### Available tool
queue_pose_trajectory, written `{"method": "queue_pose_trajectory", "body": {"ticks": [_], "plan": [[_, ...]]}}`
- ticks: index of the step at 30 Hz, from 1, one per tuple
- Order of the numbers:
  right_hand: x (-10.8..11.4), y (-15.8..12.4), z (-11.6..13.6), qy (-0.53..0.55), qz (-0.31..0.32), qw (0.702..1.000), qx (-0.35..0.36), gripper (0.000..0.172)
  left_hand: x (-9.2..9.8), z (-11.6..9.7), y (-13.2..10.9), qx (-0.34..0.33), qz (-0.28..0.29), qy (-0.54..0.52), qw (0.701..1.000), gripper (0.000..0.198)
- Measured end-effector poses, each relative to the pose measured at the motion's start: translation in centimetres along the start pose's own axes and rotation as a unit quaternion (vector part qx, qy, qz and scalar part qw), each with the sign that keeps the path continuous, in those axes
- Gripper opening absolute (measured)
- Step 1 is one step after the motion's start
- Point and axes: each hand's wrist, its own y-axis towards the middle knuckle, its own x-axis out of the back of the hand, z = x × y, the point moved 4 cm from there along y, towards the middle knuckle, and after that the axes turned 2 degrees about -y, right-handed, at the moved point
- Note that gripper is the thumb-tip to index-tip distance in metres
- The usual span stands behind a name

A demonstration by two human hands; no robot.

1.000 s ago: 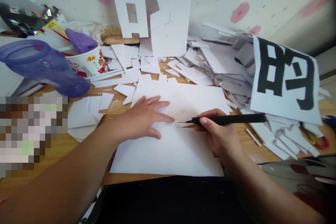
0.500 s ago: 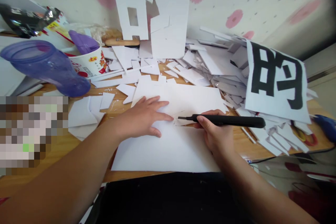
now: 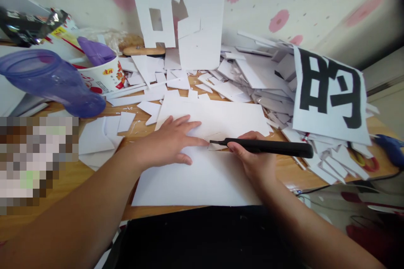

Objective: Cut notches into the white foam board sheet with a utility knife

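Note:
A large white sheet (image 3: 202,176) lies flat on the wooden table (image 3: 94,176) in front of me. My left hand (image 3: 168,141) rests on it, palm down, fingers spread and flat. My right hand (image 3: 254,157) is closed round a long black craft knife (image 3: 271,147) held nearly level, its tip touching the sheet just right of my left fingertips, beside a small cut flap.
White offcuts are heaped at the back and right, with a white sheet bearing a big black character (image 3: 330,90) on top. A cut white board (image 3: 189,12) leans on the wall. A purple plastic jug (image 3: 53,82) and a printed paper cup (image 3: 102,73) lie left.
The knife has slid left along the sheet, its tip now close to my left fingertips. My right hand moved with it. My left hand stays flat in place.

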Motion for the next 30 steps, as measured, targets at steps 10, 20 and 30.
{"method": "queue_pose_trajectory", "body": {"ticks": [10, 20, 30], "plan": [[0.0, -0.1, 1.5, -0.153, 0.008, 0.973, 0.174, 0.029, -0.5, 0.1, 0.1, 0.013, 0.023, -0.016, 1.0, 0.055], [1.1, 0.4, 1.5, -0.146, 0.081, 0.972, 0.164, 0.025, -0.2, -0.3, 0.2, 0.042, 0.032, -0.024, 0.998, 0.056], [2.7, -0.2, 0.8, -0.134, 0.091, 0.974, 0.157, 0.02, -0.4, 0.0, 0.2, 0.038, 0.029, -0.022, 0.999, 0.056]]}}
